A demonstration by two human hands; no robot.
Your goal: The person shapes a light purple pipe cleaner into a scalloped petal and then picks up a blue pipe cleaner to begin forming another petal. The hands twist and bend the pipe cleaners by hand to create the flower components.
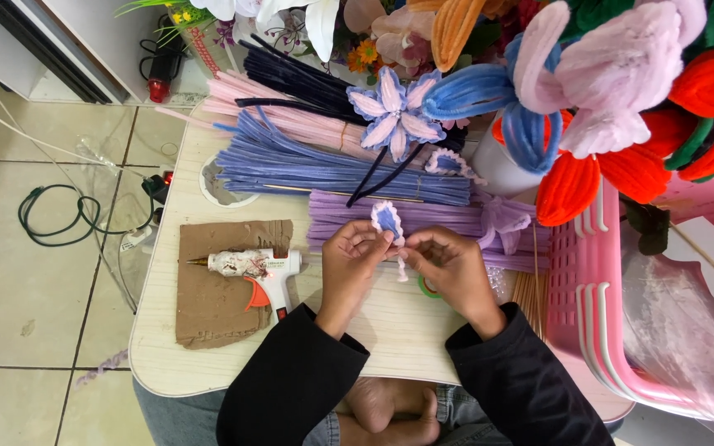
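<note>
My left hand (351, 260) and my right hand (448, 266) meet over the small wooden table (390, 339), both pinching a little pipe-cleaner petal (387, 220) with a blue middle and a pale pink fuzzy edge. Its twisted stem hangs down between my fingers. Just behind the petal lie bundles of lilac pipe cleaners (440, 216), blue ones (307, 165) and pink ones (291, 120). A finished blue and pink pipe-cleaner flower (394, 111) lies on the bundles.
A white glue gun (254, 266) with an orange trigger rests on a piece of cardboard (216, 310) at the left. A pink plastic basket (605, 281) stands at the right under large orange, pink and blue pipe-cleaner flowers. Cables lie on the tiled floor (51, 216).
</note>
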